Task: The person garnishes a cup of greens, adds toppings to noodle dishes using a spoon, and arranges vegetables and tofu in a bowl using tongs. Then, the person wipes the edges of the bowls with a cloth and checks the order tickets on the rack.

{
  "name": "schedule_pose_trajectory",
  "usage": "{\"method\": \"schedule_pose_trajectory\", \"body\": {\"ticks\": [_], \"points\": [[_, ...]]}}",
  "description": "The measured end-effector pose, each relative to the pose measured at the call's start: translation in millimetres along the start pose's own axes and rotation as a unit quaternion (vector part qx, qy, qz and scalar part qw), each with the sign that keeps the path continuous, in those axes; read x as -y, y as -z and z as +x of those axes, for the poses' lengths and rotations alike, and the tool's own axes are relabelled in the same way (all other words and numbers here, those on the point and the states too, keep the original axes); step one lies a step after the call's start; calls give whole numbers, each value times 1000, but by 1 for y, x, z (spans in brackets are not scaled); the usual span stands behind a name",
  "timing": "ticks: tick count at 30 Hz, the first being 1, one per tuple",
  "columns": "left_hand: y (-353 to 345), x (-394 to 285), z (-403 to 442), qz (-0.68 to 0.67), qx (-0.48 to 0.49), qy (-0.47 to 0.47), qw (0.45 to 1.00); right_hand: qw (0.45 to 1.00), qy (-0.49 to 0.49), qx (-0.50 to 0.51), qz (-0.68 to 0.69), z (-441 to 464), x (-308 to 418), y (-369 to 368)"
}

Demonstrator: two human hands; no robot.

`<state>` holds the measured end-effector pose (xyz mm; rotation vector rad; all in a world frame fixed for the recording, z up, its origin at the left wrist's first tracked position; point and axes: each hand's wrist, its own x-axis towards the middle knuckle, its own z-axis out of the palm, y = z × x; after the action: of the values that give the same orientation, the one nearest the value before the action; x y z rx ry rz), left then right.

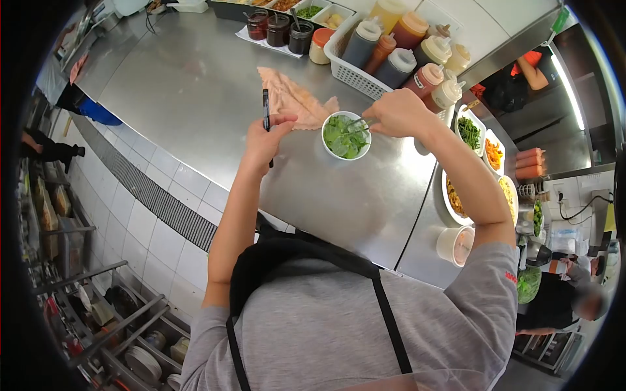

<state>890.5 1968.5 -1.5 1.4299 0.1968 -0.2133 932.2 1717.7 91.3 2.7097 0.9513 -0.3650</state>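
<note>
A black marker pen (266,107) stands nearly upright in my left hand (264,140), whose fingers are closed around it. Below the knuckles of my right hand (401,112), slim metal tongs (366,122) reach into a white bowl (325,144). Green leaves (345,137) fill that bowl, with something pale and translucent at its far side. My right fingers are wrapped round the tongs, so their upper end is hidden. A crumpled orange-pink cloth (290,98) lies on the steel counter (189,85), just beyond my left hand and beside the bowl.
Squeeze bottles (398,65) crowd a white basket (365,81) at the back. Dark jars (278,30) and an orange-lidded jar (320,45) stand left of it. Food trays (471,127) and a paper tub (455,245) are on the right. Another person (554,293) is at far right.
</note>
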Motion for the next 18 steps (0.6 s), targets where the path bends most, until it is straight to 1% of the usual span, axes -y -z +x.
{"method": "schedule_pose_trajectory", "body": {"ticks": [2, 4, 5, 6, 7, 8, 12, 15, 18], "points": [[5, 1, -9, -4, -1, 4, 1000, 1000, 2, 4, -20, -3, -5, 4], [13, 6, -18, -10, -5, 9, 1000, 999, -10, -49, 3, -16, -18, 12], [20, 9, -21, -13, -10, 13, 1000, 998, -14, -60, 9, -20, -28, 8], [25, 12, -24, -16, -16, 17, 1000, 998, -16, -58, 11, -23, -25, 12], [29, 14, -27, -12, -33, 30, 999, 998, -46, -32, 26, -28, -19, 22], [32, 17, -29, -11, -30, 31, 999, 996, -78, -6, 42, -33, -16, 27], [43, 20, -40, -30, -45, 26, 998, 996, -88, -27, -5, -35, -23, 20], [48, 17, -52, -31, -67, 26, 997, 995, -95, -24, -13, -33, -27, 11], [57, 19, -59, -38, -75, 31, 996, 996, -78, -4, -35, -26, -21, 9]]}}
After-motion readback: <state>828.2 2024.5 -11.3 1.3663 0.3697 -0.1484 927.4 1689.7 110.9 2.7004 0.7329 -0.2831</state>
